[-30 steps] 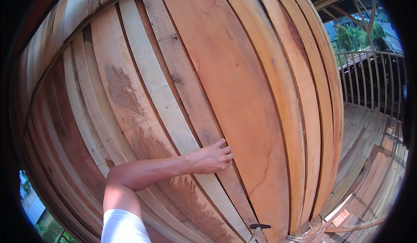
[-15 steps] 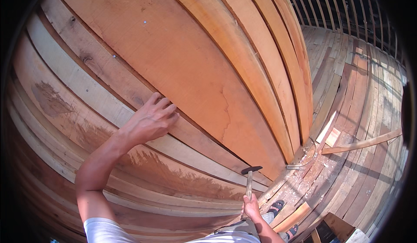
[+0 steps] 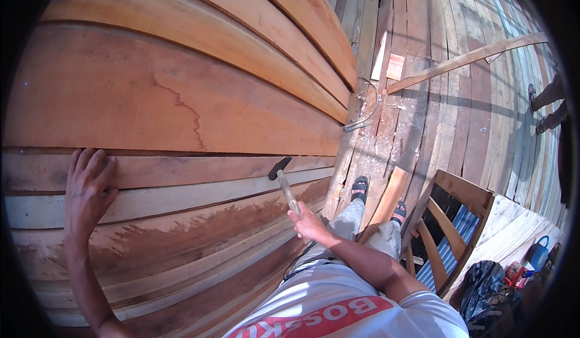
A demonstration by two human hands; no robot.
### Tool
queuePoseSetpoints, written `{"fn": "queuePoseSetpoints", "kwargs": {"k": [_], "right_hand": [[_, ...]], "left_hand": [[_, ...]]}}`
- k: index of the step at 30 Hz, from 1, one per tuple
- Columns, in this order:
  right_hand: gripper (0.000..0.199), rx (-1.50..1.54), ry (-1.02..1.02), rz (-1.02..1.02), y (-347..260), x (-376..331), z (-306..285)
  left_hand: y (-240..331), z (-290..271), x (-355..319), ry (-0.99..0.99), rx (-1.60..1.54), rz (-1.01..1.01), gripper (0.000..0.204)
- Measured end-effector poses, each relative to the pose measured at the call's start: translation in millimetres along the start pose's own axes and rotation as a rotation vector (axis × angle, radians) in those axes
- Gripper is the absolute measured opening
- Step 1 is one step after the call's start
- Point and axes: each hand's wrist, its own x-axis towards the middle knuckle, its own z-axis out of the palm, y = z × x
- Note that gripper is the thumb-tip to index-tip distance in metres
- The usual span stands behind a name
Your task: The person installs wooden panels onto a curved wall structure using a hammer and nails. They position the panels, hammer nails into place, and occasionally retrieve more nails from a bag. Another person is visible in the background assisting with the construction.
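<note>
My left hand [image 3: 88, 188] hooks its bent fingers over the upper edge of a narrow brown plank [image 3: 175, 170], at the dark gap below a wide orange board [image 3: 115, 90]. Its thumb is spread against the plank's face. In my right hand [image 3: 308, 223] is a hammer [image 3: 288, 191], gripped by its pale wooden handle. The dark head is raised in front of the plank's right part and points up; whether it touches the wood I cannot tell. A whitish plank [image 3: 181, 196] runs just below the brown one.
A wooden strip [image 3: 465, 64] slants across the plank floor [image 3: 417, 132], near a curved hose-like piece [image 3: 370, 119]. A short board [image 3: 393, 190] lies between my feet. Beside me is a framed opening [image 3: 462, 184]. A black plastic bag [image 3: 483, 283] and another person's legs [image 3: 550, 96] are at right.
The view has swung right and down, bringing the floor opening and another person's legs into sight. My right hand has lifted the hammer. My left hand still rests at the plank's upper edge.
</note>
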Motion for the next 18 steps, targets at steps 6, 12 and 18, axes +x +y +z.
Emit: {"fn": "queuePoseSetpoints", "kwargs": {"k": [6,12,18], "right_hand": [[0.031,0.044,0.018,-0.049,-2.5,4.9,1.6],[0.034,0.002,0.012,-0.062,-7.4,15.5,5.3],[0.028,0.024,0.008,-0.084,-14.2,4.0,1.2]], "left_hand": [[5.5,-2.4,3.6,0.007,-0.016,-0.025,0.047],[8.7,-3.6,0.5,0.014,-0.028,-0.038,0.046],[-1.7,-1.0,-0.6,0.057,0.008,0.033,0.047]]}}
